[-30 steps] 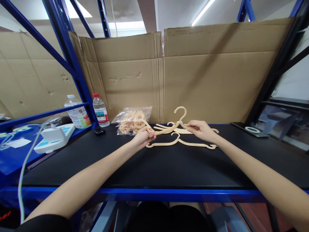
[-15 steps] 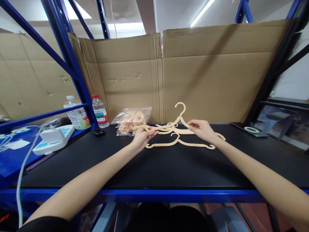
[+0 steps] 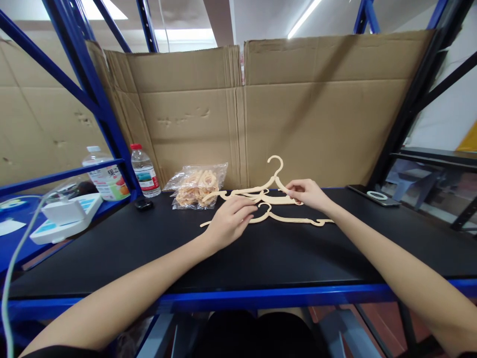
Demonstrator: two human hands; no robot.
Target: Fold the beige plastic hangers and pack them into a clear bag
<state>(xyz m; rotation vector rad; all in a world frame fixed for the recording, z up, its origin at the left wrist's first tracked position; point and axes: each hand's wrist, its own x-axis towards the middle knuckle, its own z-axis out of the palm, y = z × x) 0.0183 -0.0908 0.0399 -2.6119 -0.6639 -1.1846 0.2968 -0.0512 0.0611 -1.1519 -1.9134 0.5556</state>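
Observation:
A cream clothes hanger (image 3: pixel 276 179) is tilted up at the back of the table, its hook pointing upward. My right hand (image 3: pixel 308 194) pinches its right arm between thumb and fingers. My left hand (image 3: pixel 231 222) hovers in front of the hanger's left arm, fingers stretched to the right and thumb a little apart, with nothing seen in it. Below lies another cream hanger (image 3: pixel 292 219), flat on the black table; my left hand covers part of its left arm. More cream hanger parts overlap behind, and I cannot separate them clearly.
Left of the hangers sits a clear plastic bag (image 3: pixel 197 186) of cream pieces. A water bottle (image 3: pixel 145 171), a black object (image 3: pixel 143 204) and a white power strip (image 3: pixel 67 221) are farther left. A phone (image 3: pixel 372 195) lies at right. Cardboard (image 3: pixel 335 109) walls the back.
My left hand has let go of the tilted hanger's left side and moved right and toward me. My right hand still holds the hanger. The view has shifted slightly.

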